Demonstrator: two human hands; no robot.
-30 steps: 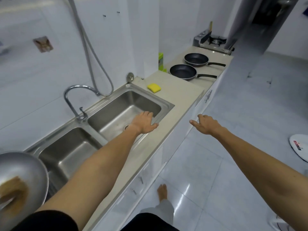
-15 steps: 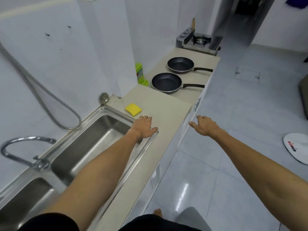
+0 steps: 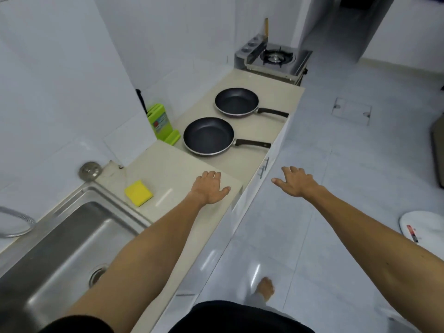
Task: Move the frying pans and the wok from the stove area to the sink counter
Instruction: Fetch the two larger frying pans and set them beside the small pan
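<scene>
Two black frying pans lie on the lower beige counter, handles pointing right: the near pan (image 3: 208,135) and the far pan (image 3: 236,101). Beyond them stands a steel gas stove (image 3: 276,60) with a bare burner. No wok is in view. My left hand (image 3: 211,187) hovers open, palm down, over the raised sink counter (image 3: 173,169), a little short of the near pan. My right hand (image 3: 294,181) is open with fingers spread, out over the floor beside the cabinet front. Neither hand holds anything.
A yellow sponge (image 3: 138,193) lies on the sink counter left of my left hand. The steel sink basin (image 3: 62,239) is at lower left. Green cutting boards (image 3: 160,124) stand against the wall by the near pan. A white object (image 3: 422,227) lies on the tiled floor at right.
I have walked along the counter towards the pans. The sink, tap and wok slid out to the lower left; the pans and stove are closer. Both hands stay open and empty.
</scene>
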